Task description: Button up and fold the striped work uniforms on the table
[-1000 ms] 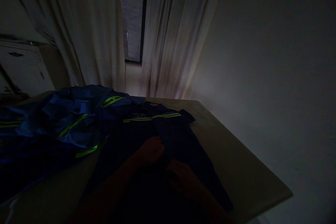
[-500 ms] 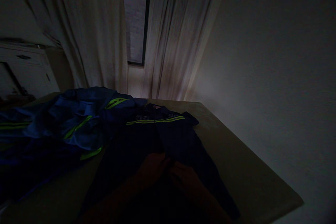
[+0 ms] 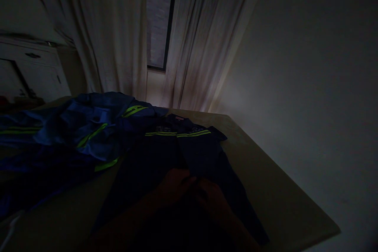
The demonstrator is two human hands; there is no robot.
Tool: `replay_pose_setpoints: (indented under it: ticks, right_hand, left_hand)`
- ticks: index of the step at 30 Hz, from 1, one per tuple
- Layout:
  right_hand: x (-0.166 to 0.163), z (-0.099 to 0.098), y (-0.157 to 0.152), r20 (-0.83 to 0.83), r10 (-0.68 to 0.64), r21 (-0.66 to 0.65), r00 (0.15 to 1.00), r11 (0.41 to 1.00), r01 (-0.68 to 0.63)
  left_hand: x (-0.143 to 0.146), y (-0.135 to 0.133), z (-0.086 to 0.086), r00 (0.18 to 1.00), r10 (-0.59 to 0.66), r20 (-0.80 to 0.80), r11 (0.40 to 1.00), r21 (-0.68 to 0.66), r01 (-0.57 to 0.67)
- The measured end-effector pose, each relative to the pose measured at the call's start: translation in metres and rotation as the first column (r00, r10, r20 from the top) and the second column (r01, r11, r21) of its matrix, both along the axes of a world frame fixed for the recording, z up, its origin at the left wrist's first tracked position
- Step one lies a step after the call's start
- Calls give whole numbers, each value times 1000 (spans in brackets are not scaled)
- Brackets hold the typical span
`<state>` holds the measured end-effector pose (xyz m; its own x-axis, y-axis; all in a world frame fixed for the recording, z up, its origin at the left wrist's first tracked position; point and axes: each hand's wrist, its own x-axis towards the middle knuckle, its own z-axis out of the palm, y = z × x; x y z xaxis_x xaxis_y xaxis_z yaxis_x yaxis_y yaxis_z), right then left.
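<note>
A dark navy work jacket [image 3: 201, 153] with yellow-green stripes across the chest lies spread out, its collar pointing away from me. Over the middle of its front, my left hand [image 3: 176, 183] has its fingers bent together on the front edge of the cloth. Close beside it, my right hand [image 3: 210, 193] is closed at the same front opening, fingertips almost meeting those of the left. Deep shadow hides the fingertips and any small fastener between them. The lower part of the jacket fades into darkness.
Blue garments with yellow-green stripes [image 3: 76, 122] lie heaped on the left of the table [image 3: 283, 204]. A pale wall [image 3: 310, 98] runs along the right. Curtains [image 3: 118, 39] and a narrow window [image 3: 159, 19] stand behind, with a white cabinet [image 3: 38, 67] at the far left.
The view has shifted slightly, so the scene sits a little further right. Both hands stay together at the jacket's front, with the fingers of the right hand a little more bent.
</note>
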<state>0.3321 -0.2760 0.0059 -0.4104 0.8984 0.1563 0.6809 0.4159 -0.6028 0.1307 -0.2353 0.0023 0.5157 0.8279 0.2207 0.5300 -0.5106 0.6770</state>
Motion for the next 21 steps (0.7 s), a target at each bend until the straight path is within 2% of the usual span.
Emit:
replay_pose_setpoints:
  ticks: [3, 7, 11, 14, 16, 18, 21]
  right_hand:
    - [1, 1, 0, -12, -94, -2, 996, 996, 94]
    - [1, 3, 0, -16, -134, -17, 991, 991, 134]
    - [-1, 1, 0, 31, -131, 105, 991, 986, 127]
    - [0, 1, 0, 49, -103, 152, 993, 984, 94]
    - [1, 3, 0, 17, -105, 140, 994, 985, 102]
    - [4, 4, -1, -34, -112, 113, 993, 987, 116]
    - [6, 5, -1, -13, -103, 91, 995, 990, 104]
  left_hand:
    - [-2, 2, 1, 993, -13, 118, 990, -135, 29]
    - [-5, 10, -2, 976, 65, 205, 973, -229, -17]
    - [-10, 20, -4, 956, 112, 272, 937, -349, -10]
    - [-14, 25, -7, 936, 84, 342, 909, -411, 68]
    - [-16, 26, -13, 934, 43, 355, 913, -394, 108]
    - [-18, 24, -19, 952, -19, 305, 940, -319, 121]
    - [-17, 14, -24, 990, -128, 55, 989, -67, 132]
